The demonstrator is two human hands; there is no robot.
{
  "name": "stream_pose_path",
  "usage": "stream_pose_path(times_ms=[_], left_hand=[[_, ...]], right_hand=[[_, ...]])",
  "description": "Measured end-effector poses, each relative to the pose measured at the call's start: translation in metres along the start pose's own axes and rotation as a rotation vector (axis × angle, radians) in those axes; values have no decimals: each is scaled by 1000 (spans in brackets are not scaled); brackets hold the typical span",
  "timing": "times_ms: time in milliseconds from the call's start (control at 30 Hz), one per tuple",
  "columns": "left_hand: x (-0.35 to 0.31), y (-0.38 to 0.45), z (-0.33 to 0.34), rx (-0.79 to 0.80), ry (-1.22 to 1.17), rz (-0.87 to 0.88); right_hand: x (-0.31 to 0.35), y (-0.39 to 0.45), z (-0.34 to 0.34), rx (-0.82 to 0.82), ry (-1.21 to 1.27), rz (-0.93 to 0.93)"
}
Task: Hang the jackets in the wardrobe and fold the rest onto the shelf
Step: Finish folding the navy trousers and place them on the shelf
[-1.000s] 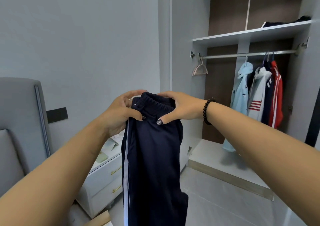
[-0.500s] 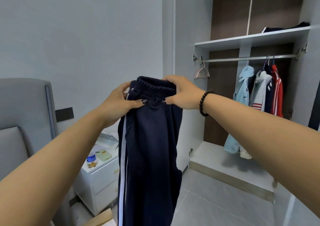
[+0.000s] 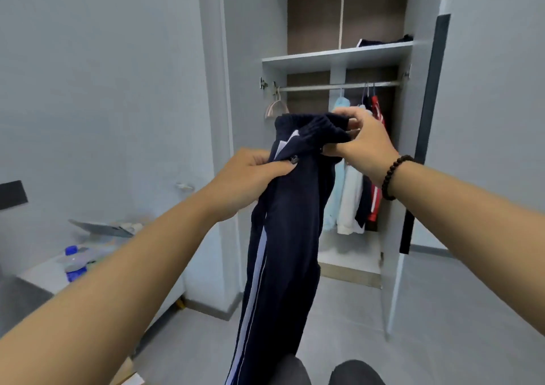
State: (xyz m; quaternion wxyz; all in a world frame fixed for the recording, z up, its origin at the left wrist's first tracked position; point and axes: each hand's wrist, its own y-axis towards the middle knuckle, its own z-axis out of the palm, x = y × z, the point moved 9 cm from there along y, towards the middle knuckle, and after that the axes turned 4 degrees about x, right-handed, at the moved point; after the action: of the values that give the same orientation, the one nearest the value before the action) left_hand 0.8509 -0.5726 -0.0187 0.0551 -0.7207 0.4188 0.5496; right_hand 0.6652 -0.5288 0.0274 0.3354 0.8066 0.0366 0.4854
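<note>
Right hand: fingers curled round waistband of trousers; fingertips buried in cloth. Left hand: thumb and fingers pinch the cloth lower, at the white stripe. Trousers hang in the air before the wardrobe, hems cut off at frame bottom. Jackets on rail, partly hidden. Dark item on shelf, right end, unclear

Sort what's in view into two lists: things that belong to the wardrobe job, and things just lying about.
Job:
- navy track pants, gripped by left hand and right hand
- hanging jackets
- rail
- empty hanger
- shelf with dark folded garment

Lying about:
- blue-capped bottle
- nightstand
</note>
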Motion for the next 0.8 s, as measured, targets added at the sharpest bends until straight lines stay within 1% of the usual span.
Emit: stream_pose_path(times_ms=[33,67,133,200,333,367,433,500,567,633,700,800], left_hand=[[-4,5,20,8,-9,23],[-6,9,42,17,-18,36],[-6,12,89,69,-9,46],[-3,9,139,158,9,57],[1,-7,222,267,129,140],[1,-13,239,281,181,189],[4,-27,273,316,360,335],[11,-43,307,348,543,467],[25,-57,333,387,611,523],[45,-67,352,445,647,524],[66,-77,369,522,729,518],[101,-91,388,653,785,424]], right_hand=[[-16,-10,-20,-72,30,100],[-34,-23,-37,-111,73,223],[-69,-61,-61,-95,215,483],[-97,-107,-81,-102,352,667],[-141,-184,-119,-200,640,810],[-152,-200,-125,-213,706,838],[-174,-228,-136,-225,773,891],[-194,-251,-143,-187,730,955],[-211,-267,-144,-88,597,1028],[-229,-281,-144,-27,452,1114],[-248,-295,-144,-3,320,1191],[-272,-313,-143,-5,122,1260]])
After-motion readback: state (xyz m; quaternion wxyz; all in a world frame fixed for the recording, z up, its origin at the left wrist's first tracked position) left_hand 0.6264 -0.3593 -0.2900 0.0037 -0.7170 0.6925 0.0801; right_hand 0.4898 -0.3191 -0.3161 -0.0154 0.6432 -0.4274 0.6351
